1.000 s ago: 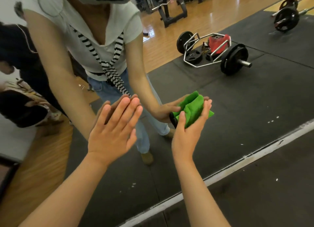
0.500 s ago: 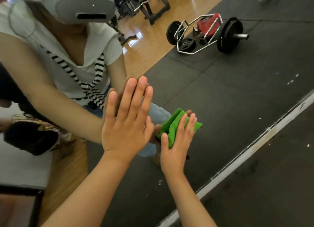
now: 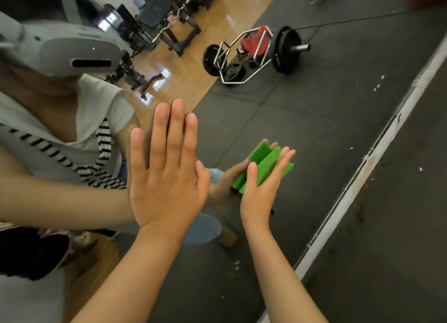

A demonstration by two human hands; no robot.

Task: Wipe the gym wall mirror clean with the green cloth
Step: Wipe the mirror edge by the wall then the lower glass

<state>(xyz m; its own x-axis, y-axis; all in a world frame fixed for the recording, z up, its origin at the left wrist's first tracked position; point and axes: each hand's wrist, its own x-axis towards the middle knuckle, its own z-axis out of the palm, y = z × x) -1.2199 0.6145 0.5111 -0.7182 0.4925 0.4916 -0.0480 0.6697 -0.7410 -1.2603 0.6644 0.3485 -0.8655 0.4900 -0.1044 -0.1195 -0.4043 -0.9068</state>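
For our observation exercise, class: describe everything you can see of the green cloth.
The green cloth is bright green, soft-looking fabric, folded into a thick wad with layered edges showing. The right hand presses it against the mirror with straight fingers, covering much of it. Its reflection meets it in the glass.

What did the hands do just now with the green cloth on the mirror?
The right hand slid the green cloth down toward the left hand, then back out a little. Nothing was grabbed or let go. The left hand stays flat on the mirror, and the right hand still presses the cloth.
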